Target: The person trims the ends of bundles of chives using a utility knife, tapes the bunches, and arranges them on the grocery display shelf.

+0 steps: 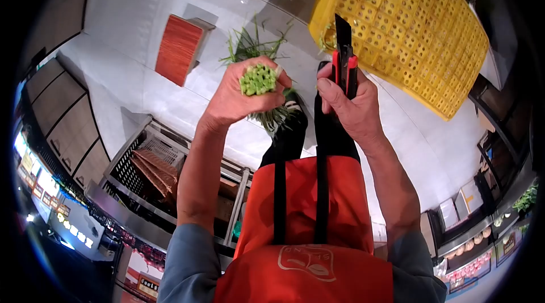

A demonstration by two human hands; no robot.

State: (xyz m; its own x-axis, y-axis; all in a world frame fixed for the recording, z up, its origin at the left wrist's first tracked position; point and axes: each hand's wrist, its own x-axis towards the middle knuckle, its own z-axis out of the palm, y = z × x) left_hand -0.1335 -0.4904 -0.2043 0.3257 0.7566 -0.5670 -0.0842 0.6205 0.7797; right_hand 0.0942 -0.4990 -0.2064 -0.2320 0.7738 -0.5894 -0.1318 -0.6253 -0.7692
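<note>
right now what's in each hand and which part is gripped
Left hand: a bunch of green stalks, gripped near the cut ends. Right hand: a utility knife, held by its handle.

Rigid plastic crate [411, 24], matt cloth apron [299, 201], smooth floor [420, 149], plastic-handled knife [343, 56]

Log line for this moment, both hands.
left hand: gripping green-stalk bunch, ends toward camera | right hand: holding box cutter, blade out | yellow crate: ahead-right
</note>
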